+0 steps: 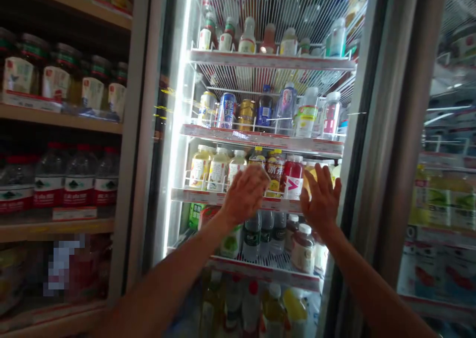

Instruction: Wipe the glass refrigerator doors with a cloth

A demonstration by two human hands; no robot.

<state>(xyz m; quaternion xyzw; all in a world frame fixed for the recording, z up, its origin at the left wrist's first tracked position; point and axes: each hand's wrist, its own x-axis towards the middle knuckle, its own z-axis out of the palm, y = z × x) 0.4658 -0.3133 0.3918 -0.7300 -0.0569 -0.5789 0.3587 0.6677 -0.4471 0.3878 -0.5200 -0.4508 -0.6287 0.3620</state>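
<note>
My left hand (246,193) is raised in front of the lit drinks cooler, its fingers bent and close together. A small pale edge shows past its fingertips; what it belongs to I cannot make out. To the right, my right hand (322,199) is up with its fingers spread, holding nothing. It appears to be at the glass door, though contact is hard to judge. Between the hands stands a red bottle (293,178) with a white label, beside a yellow-capped bottle (275,172). Pale yellow bottles (200,168) line the same shelf, left of my left hand.
Cans (226,111) and bottles fill the shelf above; clear water bottles (252,236) and a white-capped bottle (303,249) stand below. Wooden shelves (59,117) with jars and red-capped bottles are at left. A metal door frame (403,130) runs up the right side.
</note>
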